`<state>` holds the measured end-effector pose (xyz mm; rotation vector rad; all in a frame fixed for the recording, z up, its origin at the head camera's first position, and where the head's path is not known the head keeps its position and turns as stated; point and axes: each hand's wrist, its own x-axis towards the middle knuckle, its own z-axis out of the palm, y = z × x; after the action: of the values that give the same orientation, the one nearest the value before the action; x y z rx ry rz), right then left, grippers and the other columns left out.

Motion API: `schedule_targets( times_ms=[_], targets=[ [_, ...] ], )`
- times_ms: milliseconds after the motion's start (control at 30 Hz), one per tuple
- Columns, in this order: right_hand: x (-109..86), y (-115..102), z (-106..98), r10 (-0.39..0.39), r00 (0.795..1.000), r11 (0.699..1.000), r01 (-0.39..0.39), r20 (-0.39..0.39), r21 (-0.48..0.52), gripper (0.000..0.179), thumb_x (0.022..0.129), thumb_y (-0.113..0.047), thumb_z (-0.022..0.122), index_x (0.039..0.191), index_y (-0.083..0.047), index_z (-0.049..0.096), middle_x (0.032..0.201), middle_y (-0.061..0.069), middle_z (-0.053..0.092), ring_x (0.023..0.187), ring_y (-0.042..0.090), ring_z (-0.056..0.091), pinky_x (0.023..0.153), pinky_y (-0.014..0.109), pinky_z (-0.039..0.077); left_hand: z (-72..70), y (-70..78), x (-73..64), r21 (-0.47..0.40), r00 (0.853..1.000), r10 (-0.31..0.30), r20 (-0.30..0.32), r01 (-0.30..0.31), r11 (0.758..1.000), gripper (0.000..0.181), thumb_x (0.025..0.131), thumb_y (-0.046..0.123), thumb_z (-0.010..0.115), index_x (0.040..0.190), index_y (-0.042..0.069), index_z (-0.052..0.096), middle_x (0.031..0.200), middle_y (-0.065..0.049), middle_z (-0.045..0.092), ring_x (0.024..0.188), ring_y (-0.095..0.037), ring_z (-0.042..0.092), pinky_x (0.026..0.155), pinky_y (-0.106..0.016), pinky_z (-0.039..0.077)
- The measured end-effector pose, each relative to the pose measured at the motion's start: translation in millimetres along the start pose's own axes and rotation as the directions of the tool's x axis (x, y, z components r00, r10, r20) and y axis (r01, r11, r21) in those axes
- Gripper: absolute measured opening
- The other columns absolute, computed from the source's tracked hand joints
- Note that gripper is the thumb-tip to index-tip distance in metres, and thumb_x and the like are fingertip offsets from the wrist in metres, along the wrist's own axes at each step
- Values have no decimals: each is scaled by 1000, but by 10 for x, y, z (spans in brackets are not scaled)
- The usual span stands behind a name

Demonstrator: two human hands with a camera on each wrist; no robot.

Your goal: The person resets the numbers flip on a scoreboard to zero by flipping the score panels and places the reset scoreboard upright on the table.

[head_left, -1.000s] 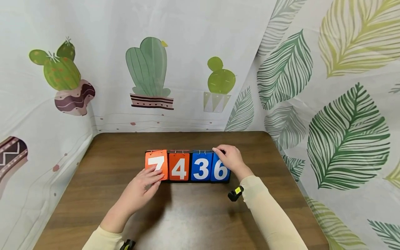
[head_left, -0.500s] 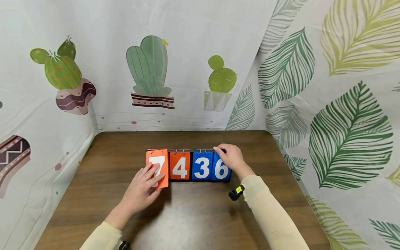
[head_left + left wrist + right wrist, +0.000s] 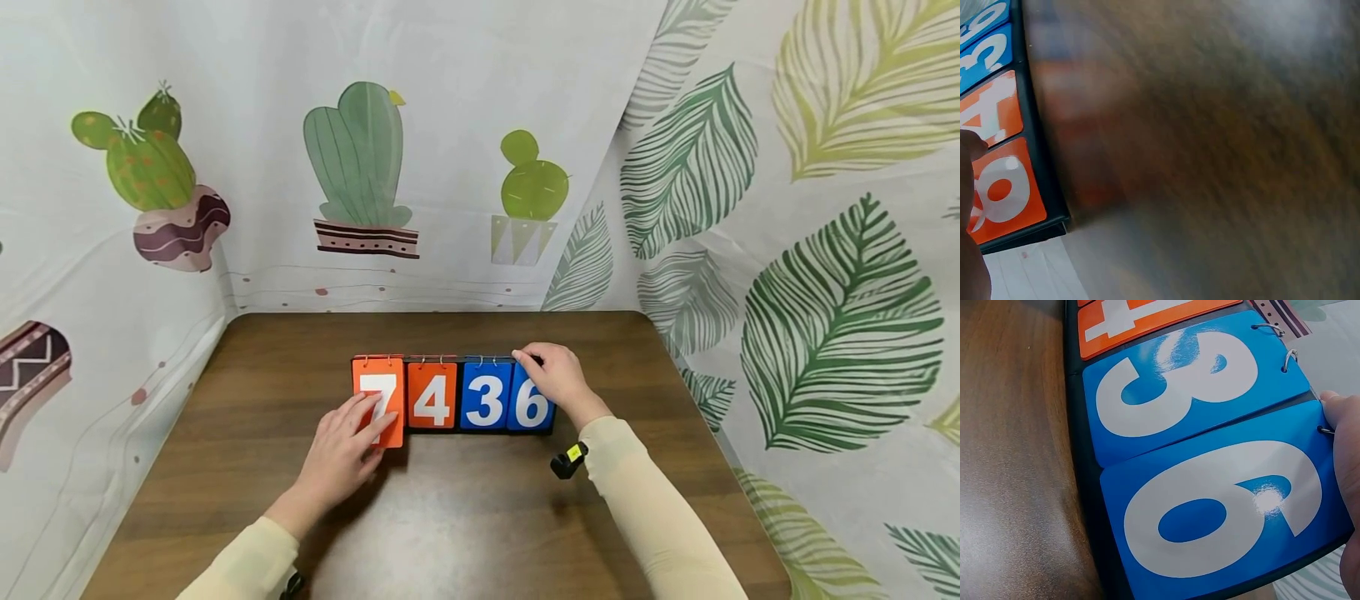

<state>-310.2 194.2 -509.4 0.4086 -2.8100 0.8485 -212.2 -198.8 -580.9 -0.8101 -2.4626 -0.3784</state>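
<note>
A flip scoreboard [image 3: 432, 432] stands on the table with orange cards 7 and 4 and blue cards 3 and 6. My left hand [image 3: 339, 450] holds the orange 7 card [image 3: 366, 367] near its lower part, with fingers across its front. That card's bottom edge hangs lower than its neighbours, tipped out from the board. Beneath it, the left wrist view shows another orange card [image 3: 1034, 209] with a number like a 6, partly hidden by fingers. My right hand [image 3: 558, 379] grips the board's top right corner, thumb at the upper edge beside the blue 6 card [image 3: 1210, 519].
The brown wooden table [image 3: 465, 517] extends around the board. Behind it hangs a white cloth with printed cacti [image 3: 360, 158], and to the right a leaf-patterned cloth [image 3: 840, 333]. Metal rings [image 3: 1289, 359] join the cards to the board's top.
The lower edge of the 7 card has come away from the board, and my left hand has shifted slightly down and left with it. My right hand stays on the corner.
</note>
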Motion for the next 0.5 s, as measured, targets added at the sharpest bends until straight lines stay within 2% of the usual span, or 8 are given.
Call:
schedule_targets(
  times_ms=[267,500],
  targets=[
    [7,6,3,-2,1000,1000,2,8,0,33,104,-46,58,104,-19,78,98,0,77,92,23,68,90,46,57,139,-69,0,54,1000,2,-25,-1,999,61,71,17,89,128,20,69,134,-14,60,124,-39,53,92,-57,45],
    [3,2,3,-2,1000,1000,2,9,0,33,104,-46,58,105,-19,77,100,0,77,93,22,69,91,47,57,185,-85,21,116,999,-37,7,36,993,54,75,17,85,126,21,69,134,-12,58,119,-38,54,89,-54,44]
  ],
)
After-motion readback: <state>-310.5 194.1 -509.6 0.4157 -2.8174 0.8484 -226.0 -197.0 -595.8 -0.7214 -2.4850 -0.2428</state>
